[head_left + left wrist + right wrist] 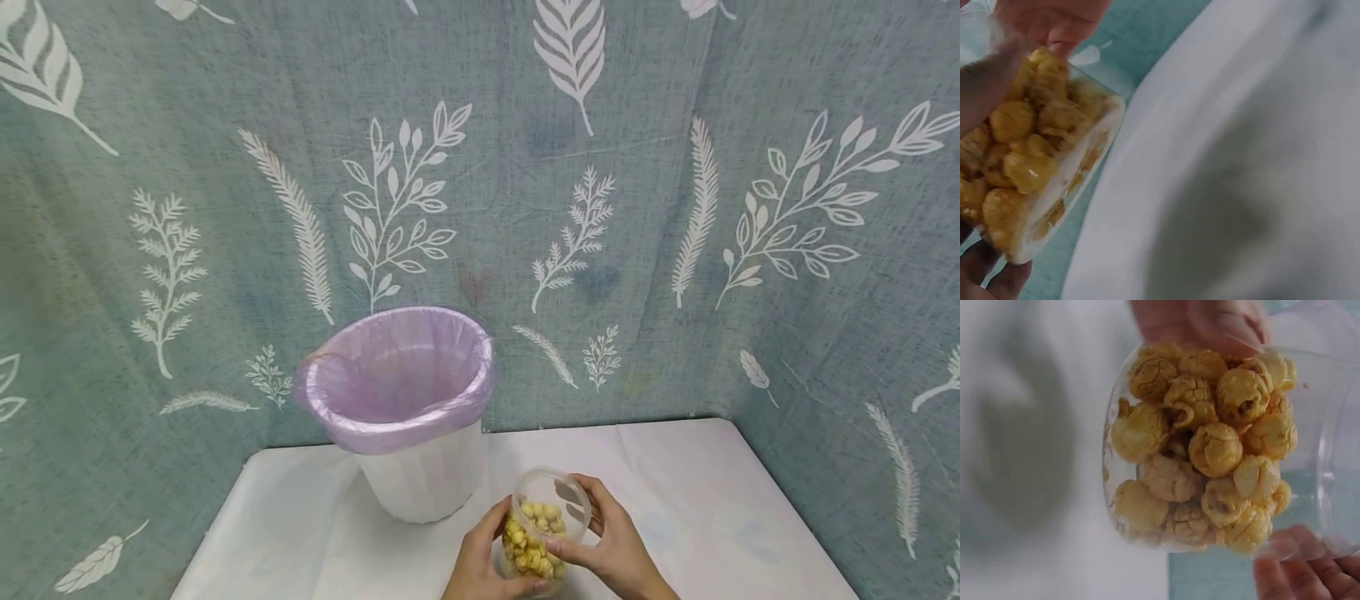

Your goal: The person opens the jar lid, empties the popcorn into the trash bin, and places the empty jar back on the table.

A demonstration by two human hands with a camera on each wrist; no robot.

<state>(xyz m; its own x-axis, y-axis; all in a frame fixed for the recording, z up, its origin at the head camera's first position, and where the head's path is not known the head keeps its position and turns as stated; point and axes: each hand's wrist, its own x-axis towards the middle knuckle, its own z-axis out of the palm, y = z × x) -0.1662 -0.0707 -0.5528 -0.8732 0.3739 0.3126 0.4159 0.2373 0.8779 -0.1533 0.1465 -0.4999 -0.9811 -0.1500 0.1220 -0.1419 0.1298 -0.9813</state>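
A clear plastic jar of popcorn (pixel 534 546) is held between both hands close to the front of the table, its round rim (pixel 517 498) facing up. My left hand (pixel 483 558) grips the lower part of the jar from the left, thumb across the near side. Up near the rim, my right hand (pixel 611 542) holds the right side, with its thumb in front and fingers behind. Yellow popcorn balls (pixel 1216 450) fill the lower part in the right wrist view, and the upper part is see-through. In the left wrist view the jar's base (pixel 1072 187) hangs over the white surface.
A white bin (pixel 423 479) lined with a purple plastic bag (pixel 480 408) stands behind and left of the jar. The white tabletop (pixel 697 500) reaches back to a green-grey curtain (pixel 487 208) with white leaf patterns, which also runs along both sides.
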